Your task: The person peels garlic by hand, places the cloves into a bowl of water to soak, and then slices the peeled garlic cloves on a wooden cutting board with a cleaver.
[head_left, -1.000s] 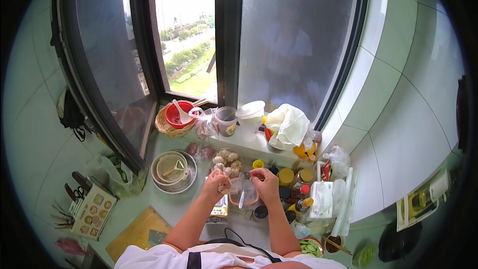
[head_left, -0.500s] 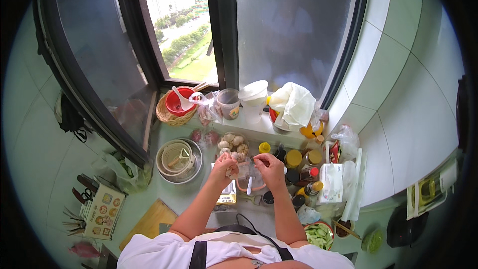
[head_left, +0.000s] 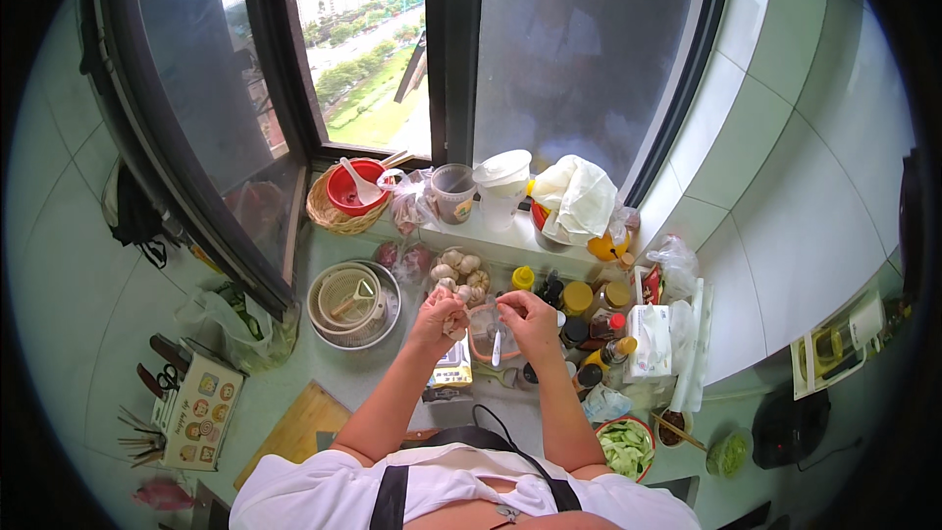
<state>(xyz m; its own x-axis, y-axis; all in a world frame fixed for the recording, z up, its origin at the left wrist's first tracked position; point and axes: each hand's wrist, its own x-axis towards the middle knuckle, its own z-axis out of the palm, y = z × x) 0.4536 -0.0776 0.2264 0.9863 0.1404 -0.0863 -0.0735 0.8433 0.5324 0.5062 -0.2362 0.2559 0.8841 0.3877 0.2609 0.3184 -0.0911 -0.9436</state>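
My left hand [head_left: 442,318] is closed, its fingers curled around a pale, papery piece that looks like garlic [head_left: 456,331]. A short gap separates it from my right hand [head_left: 529,326], whose thumb and fingertips are pinched together; anything between them is too small to make out. Below and between the hands sits a clear container with an orange-pink rim [head_left: 480,344], and a white-handled utensil [head_left: 497,347] leans in it. Just beyond my left hand lie several garlic bulbs [head_left: 468,263] in a heap.
Nested strainers and a metal bowl [head_left: 391,322] stand left of the hands. Sauce bottles and jars [head_left: 576,298] crowd the right side, near a tissue pack [head_left: 649,340] and a bowl of sliced green vegetable [head_left: 626,447]. A cutting board [head_left: 291,432] and knife block [head_left: 203,412] are at left.
The view has shifted slightly. My right hand's fingertips have lifted a little, and more of the container shows between the hands. The left hand stays closed.
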